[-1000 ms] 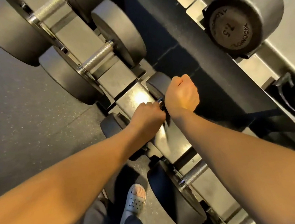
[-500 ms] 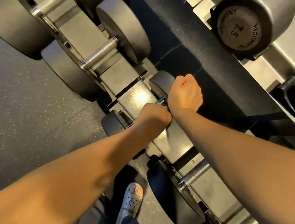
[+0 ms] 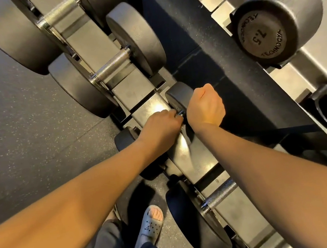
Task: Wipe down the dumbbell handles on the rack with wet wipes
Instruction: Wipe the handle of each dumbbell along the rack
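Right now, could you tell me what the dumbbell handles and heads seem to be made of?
Handles: bare metal, likely steel; silvery shine, knurled crosshatch. Heads: matte dark grey, probably a rubber or urethane coat, though painted iron is possible.

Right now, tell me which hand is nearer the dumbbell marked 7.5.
Right. The right hand sits below-left of the 7.5 dumbbell, across the dark gap. The left hand is farther left, gripping the small dumbbell's handle.
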A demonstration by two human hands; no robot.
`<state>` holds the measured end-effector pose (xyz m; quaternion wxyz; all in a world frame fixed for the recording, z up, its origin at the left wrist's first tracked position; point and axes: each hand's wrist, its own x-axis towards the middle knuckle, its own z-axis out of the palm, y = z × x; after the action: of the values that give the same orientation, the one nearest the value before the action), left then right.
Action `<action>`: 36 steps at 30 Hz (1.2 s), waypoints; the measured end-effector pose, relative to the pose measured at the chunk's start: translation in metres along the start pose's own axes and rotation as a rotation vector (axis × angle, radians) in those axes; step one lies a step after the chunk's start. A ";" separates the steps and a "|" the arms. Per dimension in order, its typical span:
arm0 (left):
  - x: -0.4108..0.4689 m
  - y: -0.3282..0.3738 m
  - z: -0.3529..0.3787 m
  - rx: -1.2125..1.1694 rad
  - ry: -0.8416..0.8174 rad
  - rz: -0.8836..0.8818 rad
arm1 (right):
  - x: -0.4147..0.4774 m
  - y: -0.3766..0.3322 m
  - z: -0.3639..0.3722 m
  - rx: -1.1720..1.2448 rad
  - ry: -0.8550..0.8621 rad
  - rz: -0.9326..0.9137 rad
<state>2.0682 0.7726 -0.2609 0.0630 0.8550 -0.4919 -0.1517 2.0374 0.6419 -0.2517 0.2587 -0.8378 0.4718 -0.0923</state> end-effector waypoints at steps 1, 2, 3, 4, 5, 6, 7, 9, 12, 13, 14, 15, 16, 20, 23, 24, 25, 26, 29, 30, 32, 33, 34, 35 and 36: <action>0.002 -0.003 0.000 0.002 -0.026 -0.027 | 0.000 0.000 0.000 0.008 -0.003 0.007; 0.000 -0.006 -0.002 0.009 -0.066 -0.056 | 0.000 0.000 0.000 0.015 -0.005 0.010; -0.004 -0.010 -0.001 0.006 -0.092 -0.074 | 0.000 0.001 0.000 0.018 -0.006 0.007; -0.010 -0.013 -0.001 0.023 -0.127 -0.092 | 0.000 0.002 0.000 0.020 -0.009 0.002; -0.016 -0.016 -0.002 0.060 -0.176 -0.125 | 0.000 0.003 -0.001 0.023 -0.013 0.001; -0.021 -0.018 -0.003 0.116 -0.246 -0.164 | 0.000 0.003 -0.001 0.024 -0.015 0.002; -0.024 -0.020 -0.005 0.160 -0.301 -0.197 | 0.000 0.003 -0.001 0.023 -0.013 0.001; -0.023 -0.024 -0.008 0.131 -0.381 -0.265 | -0.001 0.004 0.000 0.027 -0.003 -0.006; -0.006 -0.025 -0.009 -0.374 -0.234 -0.375 | -0.001 0.004 0.002 0.047 0.017 -0.013; -0.001 -0.020 -0.010 -0.521 -0.140 -0.382 | -0.001 0.004 0.003 0.048 0.026 -0.014; 0.005 -0.015 -0.009 -0.601 -0.064 -0.364 | -0.001 0.004 0.003 0.048 0.033 -0.013; 0.009 -0.010 -0.008 -0.635 -0.020 -0.343 | -0.002 0.004 0.003 0.049 0.038 -0.010; 0.013 -0.006 -0.004 -0.643 0.004 -0.337 | -0.002 0.003 0.003 0.054 0.038 -0.009; 0.007 -0.013 0.003 -0.620 -0.015 -0.364 | -0.003 0.003 0.002 0.062 0.028 -0.010; -0.008 -0.025 -0.005 -0.488 -0.183 -0.371 | -0.002 0.003 0.001 0.062 0.010 -0.001; -0.011 -0.027 -0.009 -0.370 -0.281 -0.373 | -0.002 0.003 0.001 0.066 0.010 0.001; -0.012 -0.029 -0.014 -0.226 -0.371 -0.368 | -0.002 0.002 0.001 0.069 0.014 0.000; -0.012 -0.032 -0.017 -0.107 -0.434 -0.362 | -0.002 0.003 0.000 0.067 0.016 0.001; -0.007 -0.039 -0.021 -0.170 -0.401 -0.397 | -0.002 0.003 0.000 0.048 0.008 0.003; -0.003 -0.041 -0.018 -0.357 -0.329 -0.432 | -0.002 0.003 0.000 0.045 0.010 0.002; 0.002 -0.035 -0.012 -0.712 -0.153 -0.482 | -0.002 0.002 0.000 0.042 0.018 0.005; 0.004 -0.029 -0.009 -0.775 -0.095 -0.470 | -0.002 0.002 0.000 0.039 0.020 0.008; 0.006 -0.023 -0.005 -0.772 -0.054 -0.439 | -0.003 0.001 0.000 0.037 0.018 0.013; 0.006 -0.019 0.000 -0.745 -0.036 -0.416 | -0.003 0.001 0.000 0.037 0.016 0.017; 0.006 -0.017 0.002 -0.714 -0.030 -0.407 | -0.003 0.000 0.001 0.040 0.017 0.019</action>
<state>2.0845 0.7767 -0.2688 0.3172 0.8570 -0.2300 -0.3346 2.0356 0.6445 -0.2521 0.2724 -0.8271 0.4800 -0.1062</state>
